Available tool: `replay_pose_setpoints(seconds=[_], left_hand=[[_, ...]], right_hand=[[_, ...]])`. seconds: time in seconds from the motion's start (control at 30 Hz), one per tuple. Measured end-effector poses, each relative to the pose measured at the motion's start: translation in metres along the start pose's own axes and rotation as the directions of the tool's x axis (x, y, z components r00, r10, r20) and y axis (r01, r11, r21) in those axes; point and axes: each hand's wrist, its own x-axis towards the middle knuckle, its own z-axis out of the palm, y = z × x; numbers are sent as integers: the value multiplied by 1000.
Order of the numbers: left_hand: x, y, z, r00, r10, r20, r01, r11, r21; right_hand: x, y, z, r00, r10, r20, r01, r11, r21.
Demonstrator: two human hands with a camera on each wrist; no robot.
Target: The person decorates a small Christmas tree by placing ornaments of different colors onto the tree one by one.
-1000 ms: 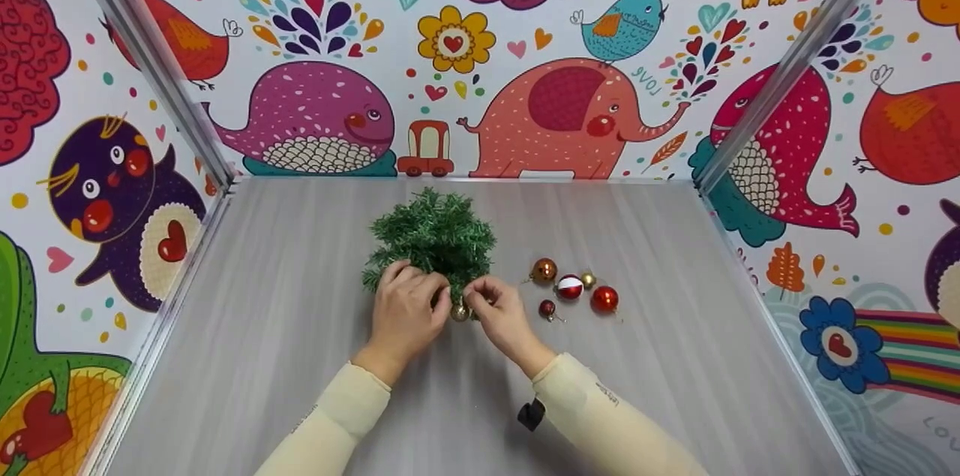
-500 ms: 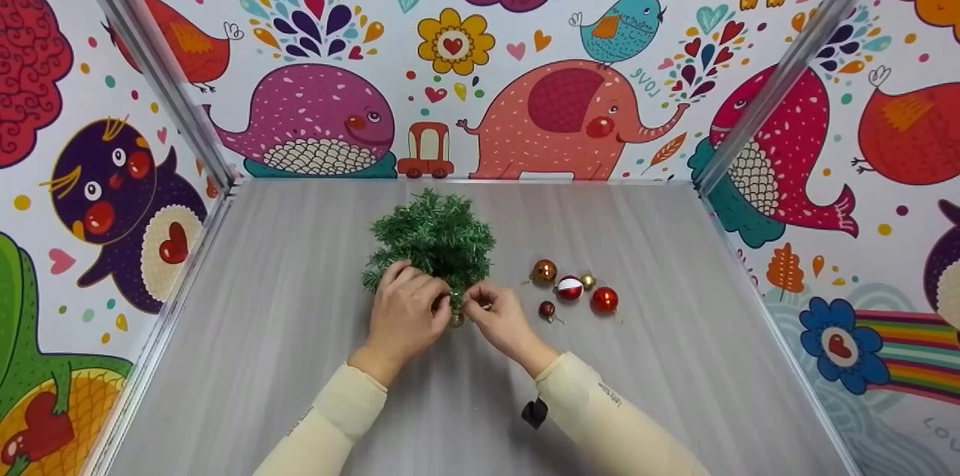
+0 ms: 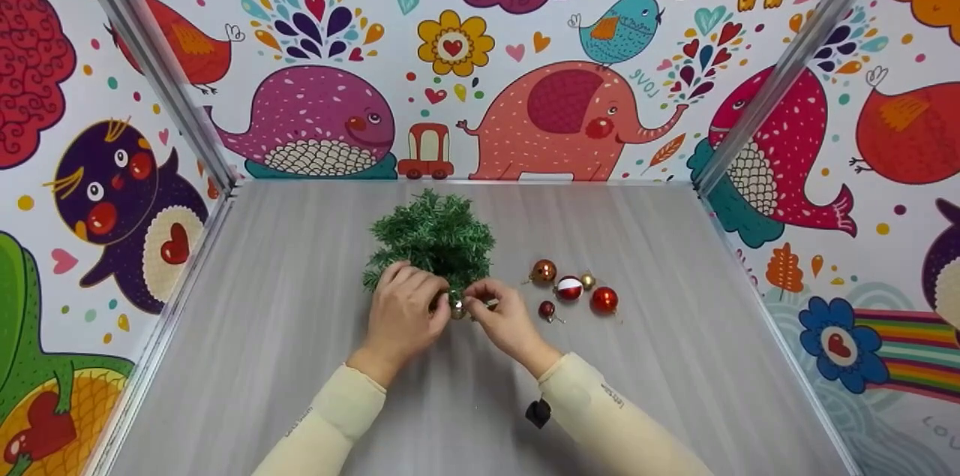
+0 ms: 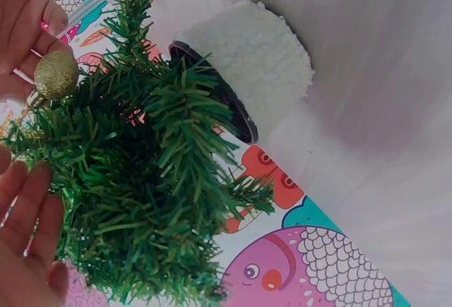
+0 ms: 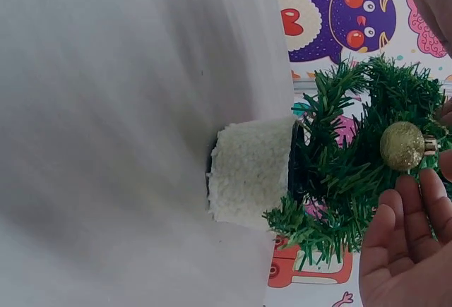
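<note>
A small green Christmas tree [image 3: 431,228] stands in a white, rough-surfaced pot [image 5: 251,169]. At its near side hangs a glittery gold Christmas ball [image 5: 402,146] with a shiny cap. My left hand [image 3: 407,307] lies against the front branches, its thumb and index finger pinching a branch tip just left of the ball. On the other side, my right hand [image 3: 502,313] pinches with thumb and forefinger close to the ball's cap; its other fingers curve below the ball in the right wrist view. The pinched tips are partly hidden behind the fingers.
Right of the tree lie more Christmas balls: a copper one [image 3: 544,271], a red-and-white one [image 3: 569,288], a small gold one [image 3: 588,280], a large red one [image 3: 604,299] and a small dark red one [image 3: 547,308]. Printed walls [image 3: 517,33] enclose the grey table [image 3: 675,386].
The gold ball dips slightly, then rises and turns between my fingers. Both hands stay at the front branches with only small finger movements.
</note>
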Motion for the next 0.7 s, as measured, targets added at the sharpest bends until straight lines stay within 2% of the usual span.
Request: replay_pose_setpoints(seconds=[0.17,0.27,0.37,0.47,0.57,0.7], left_hand=[[-3,-3,-3,1000,-7,-30,7,1000,-4],[-6,-5,-6,998,-38,-47,39,999,26],[-8,-8,-9,994,-102,-43,104,993,51],[-9,-9,-10,981,-195,11,194,979,61],[-9,-6,-11,953,-287,96,279,956,86],[-10,-3,-10,917,-360,172,341,931,133]], right_hand=[[-4,20,-7,1000,14,-5,-14,999,-47],[-9,27,-16,1000,14,-7,-15,995,-103],[-15,34,-28,1000,9,-4,-10,986,-164],[-21,43,-39,1000,7,11,-5,975,-223],[-28,51,-50,1000,-4,19,10,933,-359],[-36,60,-65,1000,-26,17,31,835,-549]])
